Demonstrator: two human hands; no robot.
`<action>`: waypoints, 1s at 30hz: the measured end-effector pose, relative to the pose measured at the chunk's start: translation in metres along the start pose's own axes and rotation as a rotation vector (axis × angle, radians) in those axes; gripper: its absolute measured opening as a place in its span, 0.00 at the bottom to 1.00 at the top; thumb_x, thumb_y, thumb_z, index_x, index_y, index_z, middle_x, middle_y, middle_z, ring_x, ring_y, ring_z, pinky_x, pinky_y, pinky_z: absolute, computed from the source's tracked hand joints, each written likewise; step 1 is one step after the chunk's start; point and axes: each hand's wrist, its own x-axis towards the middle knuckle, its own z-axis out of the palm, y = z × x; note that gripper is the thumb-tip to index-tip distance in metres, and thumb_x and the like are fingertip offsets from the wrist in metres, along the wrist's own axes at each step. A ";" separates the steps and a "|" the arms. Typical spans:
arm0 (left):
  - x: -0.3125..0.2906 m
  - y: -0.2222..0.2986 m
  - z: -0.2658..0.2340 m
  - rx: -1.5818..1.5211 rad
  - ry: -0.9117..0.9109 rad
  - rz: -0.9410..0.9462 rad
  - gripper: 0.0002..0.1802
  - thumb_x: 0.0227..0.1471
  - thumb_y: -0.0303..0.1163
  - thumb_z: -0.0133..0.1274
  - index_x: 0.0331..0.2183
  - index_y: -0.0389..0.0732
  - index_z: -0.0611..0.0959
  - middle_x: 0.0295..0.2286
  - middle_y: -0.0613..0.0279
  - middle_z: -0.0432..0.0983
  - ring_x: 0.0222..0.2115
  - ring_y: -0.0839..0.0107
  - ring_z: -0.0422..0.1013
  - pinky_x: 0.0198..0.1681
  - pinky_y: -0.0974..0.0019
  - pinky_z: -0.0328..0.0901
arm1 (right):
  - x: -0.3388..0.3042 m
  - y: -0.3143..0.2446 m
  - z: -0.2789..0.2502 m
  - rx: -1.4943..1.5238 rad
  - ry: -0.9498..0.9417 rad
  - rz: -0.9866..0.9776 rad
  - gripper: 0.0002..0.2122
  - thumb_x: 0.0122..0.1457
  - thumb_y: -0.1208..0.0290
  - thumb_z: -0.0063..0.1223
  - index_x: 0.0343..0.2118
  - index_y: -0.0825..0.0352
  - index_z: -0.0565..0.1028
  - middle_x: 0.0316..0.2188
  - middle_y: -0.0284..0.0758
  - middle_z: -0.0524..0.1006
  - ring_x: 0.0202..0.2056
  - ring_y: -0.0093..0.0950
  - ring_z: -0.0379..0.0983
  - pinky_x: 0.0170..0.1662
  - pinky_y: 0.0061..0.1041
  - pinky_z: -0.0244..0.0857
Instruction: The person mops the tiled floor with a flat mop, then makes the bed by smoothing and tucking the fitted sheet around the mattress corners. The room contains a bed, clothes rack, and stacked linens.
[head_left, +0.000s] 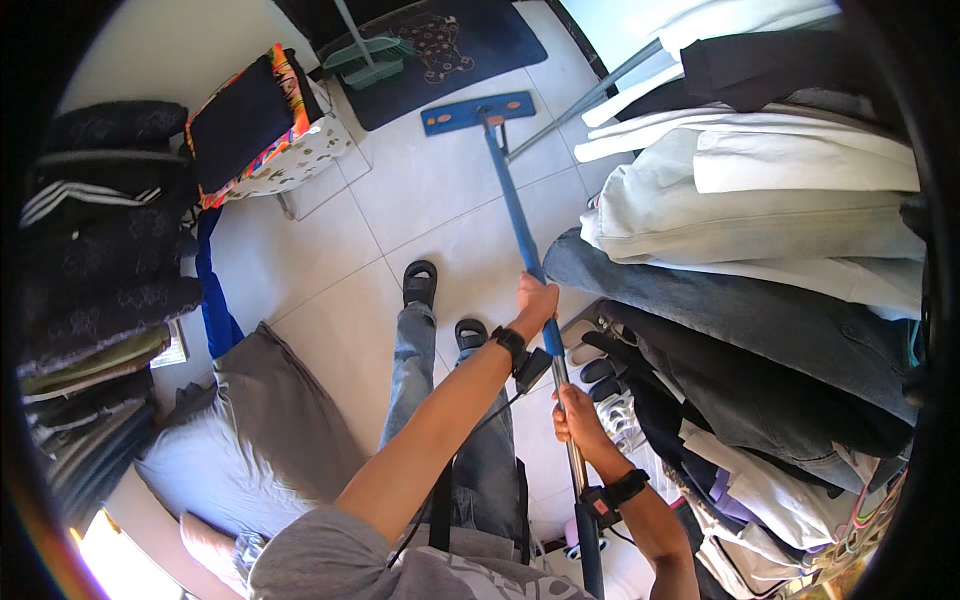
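A flat mop [515, 205] with a long blue and silver handle runs from beside my body toward the far end of the room. Its rectangular blue head [460, 115] lies over the pale tiles near the dark doormat. My left hand [537, 300] is wrapped round the blue upper part of the handle. Closer to me, my right hand [580, 415] grips the silver part lower down. Each wrist wears a black strap with a small device. Clothes hang close to the handle's right side.
A rack of hanging jeans [730, 310] and shirts lines the right, with shoes [605, 380] below. On the left stand a cloth-covered stool [265, 150], a grey pillow [285, 410] and stacked dark clothes [110, 240]. A green dustpan [370, 65] rests by the doormat [500, 45].
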 end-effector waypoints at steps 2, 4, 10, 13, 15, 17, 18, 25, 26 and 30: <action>0.015 0.020 -0.002 0.009 -0.054 0.003 0.19 0.45 0.24 0.50 0.40 0.27 0.65 0.24 0.43 0.74 0.14 0.55 0.73 0.15 0.57 0.69 | 0.005 -0.016 0.019 0.027 0.056 -0.005 0.15 0.68 0.52 0.40 0.35 0.60 0.65 0.16 0.26 0.62 0.11 0.14 0.51 0.13 0.18 0.46; 0.028 0.039 -0.004 0.013 -0.137 -0.005 0.20 0.45 0.24 0.51 0.41 0.27 0.66 0.23 0.44 0.74 0.14 0.56 0.73 0.15 0.57 0.69 | 0.009 -0.032 0.038 0.042 0.036 -0.054 0.15 0.68 0.52 0.40 0.35 0.60 0.64 0.16 0.25 0.60 0.11 0.15 0.51 0.14 0.18 0.47; 0.036 0.056 -0.032 0.067 -0.123 0.055 0.18 0.44 0.24 0.50 0.38 0.26 0.67 0.20 0.48 0.73 0.14 0.60 0.72 0.14 0.59 0.68 | 0.011 -0.057 0.076 0.037 -0.038 0.024 0.15 0.68 0.51 0.39 0.34 0.57 0.59 0.17 0.26 0.59 0.14 0.17 0.53 0.16 0.19 0.52; 0.027 0.035 -0.052 0.048 -0.129 0.092 0.17 0.46 0.27 0.52 0.36 0.31 0.65 0.18 0.54 0.69 0.14 0.65 0.68 0.15 0.60 0.66 | 0.006 -0.037 0.083 0.027 -0.121 0.028 0.15 0.69 0.50 0.38 0.35 0.58 0.58 0.18 0.27 0.60 0.14 0.18 0.55 0.16 0.20 0.55; 0.012 0.006 -0.067 0.067 -0.090 0.095 0.17 0.46 0.27 0.53 0.36 0.31 0.65 0.16 0.55 0.68 0.12 0.64 0.67 0.14 0.59 0.66 | -0.002 -0.009 0.080 -0.020 -0.147 0.041 0.15 0.69 0.52 0.38 0.35 0.60 0.58 0.17 0.29 0.61 0.13 0.20 0.58 0.16 0.23 0.57; -0.012 -0.032 -0.080 0.089 -0.035 0.077 0.17 0.47 0.28 0.53 0.36 0.32 0.65 0.15 0.56 0.67 0.11 0.64 0.67 0.14 0.59 0.66 | -0.016 0.027 0.071 -0.110 -0.176 0.019 0.14 0.69 0.55 0.38 0.35 0.62 0.58 0.16 0.30 0.62 0.13 0.22 0.60 0.16 0.24 0.59; -0.029 -0.056 -0.084 0.095 0.000 0.064 0.17 0.47 0.28 0.53 0.36 0.32 0.64 0.15 0.56 0.66 0.11 0.64 0.67 0.14 0.59 0.66 | -0.025 0.047 0.062 -0.148 -0.194 0.033 0.14 0.69 0.56 0.38 0.34 0.62 0.58 0.15 0.30 0.62 0.13 0.22 0.60 0.16 0.25 0.60; -0.171 -0.195 -0.065 -0.232 -0.023 -0.228 0.23 0.52 0.23 0.51 0.47 0.33 0.60 0.20 0.58 0.63 0.13 0.67 0.63 0.14 0.60 0.63 | -0.127 0.182 -0.021 -0.199 -0.070 0.208 0.14 0.68 0.56 0.40 0.32 0.62 0.60 0.16 0.28 0.62 0.13 0.21 0.58 0.15 0.25 0.57; -0.187 -0.207 -0.055 -0.197 -0.054 -0.250 0.20 0.52 0.23 0.51 0.44 0.37 0.61 0.20 0.59 0.62 0.14 0.68 0.63 0.14 0.61 0.62 | -0.141 0.195 -0.030 -0.194 -0.029 0.222 0.14 0.68 0.57 0.41 0.31 0.62 0.61 0.16 0.28 0.62 0.13 0.21 0.58 0.15 0.25 0.57; -0.219 -0.237 -0.013 -0.285 -0.214 -0.306 0.15 0.50 0.22 0.52 0.35 0.42 0.62 0.18 0.61 0.63 0.12 0.70 0.62 0.12 0.63 0.61 | -0.167 0.231 -0.055 -0.249 0.111 0.109 0.15 0.68 0.58 0.42 0.31 0.65 0.61 0.15 0.33 0.67 0.12 0.26 0.64 0.15 0.29 0.60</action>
